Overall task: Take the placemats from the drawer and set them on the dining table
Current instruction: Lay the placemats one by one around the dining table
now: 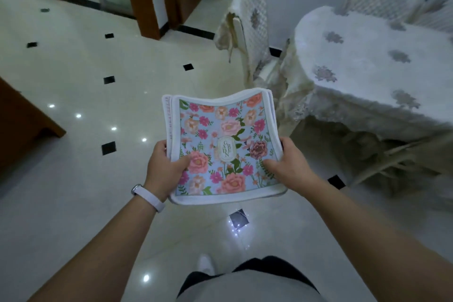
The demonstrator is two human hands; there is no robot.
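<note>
Left hand, right hand on placemats' side edges; open floor below

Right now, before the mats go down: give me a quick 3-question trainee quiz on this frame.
1. True or false: the placemats already lie on the dining table.
2. What grip holds the stack? A) one hand B) both hands C) neither
3. Which wrist wears the white band?

Key:
1. False. They are held above the floor, apart from the table.
2. B. The left hand and right hand each grip a side edge.
3. Left.
</note>
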